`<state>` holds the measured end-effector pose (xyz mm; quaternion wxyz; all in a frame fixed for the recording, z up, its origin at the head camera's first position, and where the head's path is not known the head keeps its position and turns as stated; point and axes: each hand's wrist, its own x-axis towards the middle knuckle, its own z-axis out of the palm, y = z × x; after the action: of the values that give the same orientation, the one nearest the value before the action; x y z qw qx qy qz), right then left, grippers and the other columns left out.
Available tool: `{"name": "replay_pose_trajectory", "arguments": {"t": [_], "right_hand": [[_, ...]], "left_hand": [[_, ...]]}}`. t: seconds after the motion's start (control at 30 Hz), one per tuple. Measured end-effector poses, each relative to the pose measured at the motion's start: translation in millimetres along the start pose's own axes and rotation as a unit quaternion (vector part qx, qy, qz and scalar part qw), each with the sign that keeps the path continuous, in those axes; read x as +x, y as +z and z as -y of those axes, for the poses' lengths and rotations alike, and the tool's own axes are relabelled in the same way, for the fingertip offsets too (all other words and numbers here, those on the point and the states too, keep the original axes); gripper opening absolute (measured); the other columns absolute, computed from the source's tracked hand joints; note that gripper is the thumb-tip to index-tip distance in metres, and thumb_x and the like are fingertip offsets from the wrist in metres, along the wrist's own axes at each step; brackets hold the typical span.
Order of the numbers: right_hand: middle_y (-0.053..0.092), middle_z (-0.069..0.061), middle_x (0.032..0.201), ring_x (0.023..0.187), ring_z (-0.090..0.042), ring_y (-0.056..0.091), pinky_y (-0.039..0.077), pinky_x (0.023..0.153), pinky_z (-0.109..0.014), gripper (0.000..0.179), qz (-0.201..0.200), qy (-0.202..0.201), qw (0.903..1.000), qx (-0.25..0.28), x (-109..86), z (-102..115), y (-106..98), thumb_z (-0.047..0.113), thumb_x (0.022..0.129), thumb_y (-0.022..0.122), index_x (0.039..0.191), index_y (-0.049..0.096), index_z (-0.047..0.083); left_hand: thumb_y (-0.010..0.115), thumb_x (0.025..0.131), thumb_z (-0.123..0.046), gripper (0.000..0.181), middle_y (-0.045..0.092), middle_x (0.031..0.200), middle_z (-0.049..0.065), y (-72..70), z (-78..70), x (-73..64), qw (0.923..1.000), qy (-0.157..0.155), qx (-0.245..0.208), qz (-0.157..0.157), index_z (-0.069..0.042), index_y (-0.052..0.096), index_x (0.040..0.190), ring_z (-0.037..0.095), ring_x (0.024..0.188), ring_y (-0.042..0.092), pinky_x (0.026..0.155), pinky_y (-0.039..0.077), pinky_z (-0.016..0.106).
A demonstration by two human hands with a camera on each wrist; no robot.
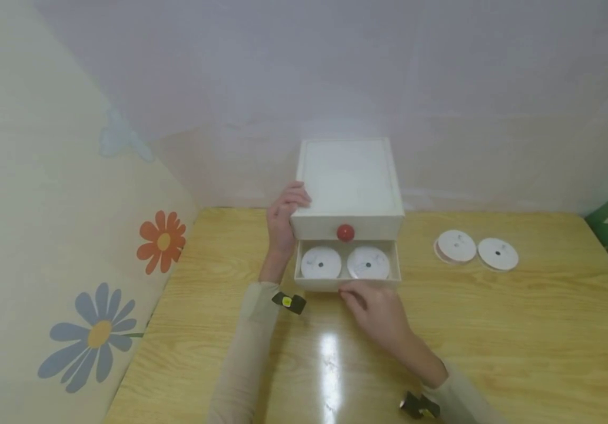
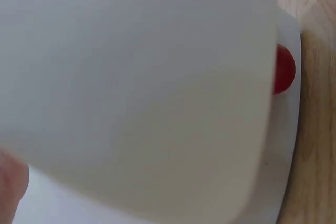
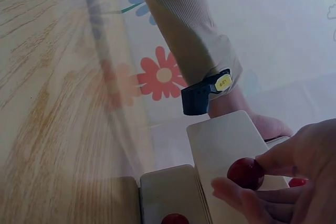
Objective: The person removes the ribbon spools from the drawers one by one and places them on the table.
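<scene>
A white drawer cabinet (image 1: pixel 348 176) with red ball knobs stands at the back of the table. Its middle drawer (image 1: pixel 309 285) is out, with two white spools (image 1: pixel 321 262) lying flat side by side in it. My right hand (image 1: pixel 380 315) is at that drawer's front, thumb and fingers pinching its red knob (image 3: pixel 245 174). The left hand (image 1: pixel 285 215) rests on the cabinet's left side, fingers over the top edge. In the left wrist view, white panels fill most of the frame beside a red knob (image 2: pixel 285 70), and one fingertip (image 2: pixel 10 184) shows.
Two more white spools lie on the table to the right, the nearer-left one (image 1: pixel 456 246) just beside the other (image 1: pixel 497 253). A bottom drawer (image 3: pixel 170 190) with its own red knob sits beneath the pulled one. Flower-printed wall covering (image 1: pixel 44 235) borders the left.
</scene>
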<state>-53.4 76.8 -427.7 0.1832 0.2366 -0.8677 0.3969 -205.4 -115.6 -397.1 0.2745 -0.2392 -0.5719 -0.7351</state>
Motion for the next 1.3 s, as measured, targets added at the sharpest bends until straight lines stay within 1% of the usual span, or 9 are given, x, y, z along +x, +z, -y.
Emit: {"name": "replay_pose_trajectory", "arguments": {"t": [0.07, 0.13, 0.33, 0.5, 0.73, 0.87, 0.97, 1.1, 1.3], "right_hand": [[0.078, -0.005, 0.089, 0.073, -0.015, 0.073, 0.061, 0.069, -0.029, 0.014, -0.001, -0.008, 0.9999, -0.009, -0.4, 0.4, -0.6, 0.002, 0.084, 0.081, 0.095, 0.076, 0.007], [0.078, -0.005, 0.089, 0.073, -0.015, 0.073, 0.061, 0.068, -0.029, 0.014, -0.001, -0.016, 0.9997, -0.016, -0.8, 0.2, -0.9, 0.002, 0.083, 0.081, 0.095, 0.075, 0.007], [0.077, -0.004, 0.085, 0.066, -0.012, 0.07, 0.058, 0.062, -0.025, 0.014, -0.002, -0.039, 0.9986, -0.035, -2.5, -0.2, -3.3, 0.002, 0.083, 0.081, 0.094, 0.075, 0.007], [0.074, -0.003, 0.078, 0.058, -0.008, 0.063, 0.053, 0.055, -0.02, 0.013, 0.007, -0.056, 0.9964, -0.063, -3.9, 3.2, -6.7, 0.003, 0.083, 0.081, 0.093, 0.074, 0.007], [0.071, 0.001, 0.073, 0.054, -0.007, 0.057, 0.048, 0.052, -0.02, 0.01, 0.024, -0.066, 0.9937, -0.087, -7.6, 8.2, -9.3, 0.006, 0.085, 0.079, 0.092, 0.073, 0.009], [0.069, 0.001, 0.072, 0.052, -0.006, 0.053, 0.044, 0.049, -0.019, 0.011, 0.023, -0.07, 0.9931, -0.091, -8.5, 9.6, -9.9, 0.006, 0.085, 0.078, 0.093, 0.072, 0.01], [0.071, 0.001, 0.074, 0.055, -0.008, 0.056, 0.048, 0.052, -0.021, 0.011, 0.031, -0.07, 0.993, -0.09, -8.4, 10.8, -10.9, 0.005, 0.085, 0.078, 0.094, 0.072, 0.009], [0.072, 0.0, 0.078, 0.059, -0.009, 0.061, 0.052, 0.055, -0.023, 0.012, 0.048, -0.065, 0.9925, -0.091, -8.5, 13.2, -12.4, 0.005, 0.086, 0.078, 0.095, 0.072, 0.008], [0.07, 0.0, 0.075, 0.054, -0.006, 0.054, 0.047, 0.052, -0.019, 0.013, 0.059, -0.064, 0.9924, -0.087, -10.6, 17.3, -13.4, 0.003, 0.086, 0.077, 0.096, 0.071, 0.007]], "left_hand": [[0.043, 0.085, -0.007, 0.029, 0.071, 0.087, -0.008, -0.2, -0.5, -0.1, 1.0, 0.001, 0.006, 0.001, 0.019, 0.054, 0.077, 0.018, 0.114, 0.061, 0.117, 0.034, 0.047], [0.043, 0.085, -0.007, 0.03, 0.071, 0.087, -0.008, -0.5, -0.7, -0.2, 1.0, 0.0, 0.009, 0.001, 0.02, 0.054, 0.077, 0.018, 0.114, 0.061, 0.117, 0.035, 0.047], [0.043, 0.085, -0.006, 0.026, 0.071, 0.088, -0.006, -0.9, 0.3, 0.7, 1.0, -0.002, 0.008, 0.006, 0.011, 0.061, 0.076, 0.02, 0.114, 0.061, 0.117, 0.035, 0.047], [0.044, 0.086, -0.007, 0.026, 0.072, 0.089, -0.006, -1.7, -0.6, 0.6, 0.9997, -0.014, 0.016, 0.01, 0.009, 0.062, 0.077, 0.018, 0.115, 0.06, 0.117, 0.035, 0.046], [0.045, 0.085, -0.006, 0.027, 0.072, 0.088, -0.006, -3.1, -1.7, -0.5, 0.9998, -0.014, 0.01, 0.006, -0.01, 0.07, 0.075, 0.019, 0.114, 0.061, 0.117, 0.035, 0.047], [0.045, 0.086, -0.005, 0.024, 0.072, 0.089, -0.006, -2.9, -1.7, 0.5, 0.9998, -0.011, 0.008, 0.012, 0.004, 0.065, 0.076, 0.02, 0.114, 0.06, 0.118, 0.034, 0.047], [0.044, 0.086, -0.005, 0.026, 0.072, 0.091, -0.006, -3.0, -1.9, 0.5, 0.9997, -0.011, 0.016, 0.016, 0.016, 0.058, 0.079, 0.019, 0.115, 0.06, 0.118, 0.035, 0.047], [0.044, 0.087, -0.006, 0.029, 0.072, 0.092, -0.008, -4.0, -3.1, 0.3, 0.9993, -0.01, 0.029, 0.022, 0.019, 0.056, 0.081, 0.019, 0.117, 0.06, 0.118, 0.035, 0.047], [0.044, 0.087, -0.008, 0.029, 0.072, 0.094, -0.009, -7.8, -6.4, 1.5, 0.9983, -0.019, 0.04, 0.037, 0.018, 0.058, 0.082, 0.019, 0.119, 0.059, 0.119, 0.033, 0.048]]}}
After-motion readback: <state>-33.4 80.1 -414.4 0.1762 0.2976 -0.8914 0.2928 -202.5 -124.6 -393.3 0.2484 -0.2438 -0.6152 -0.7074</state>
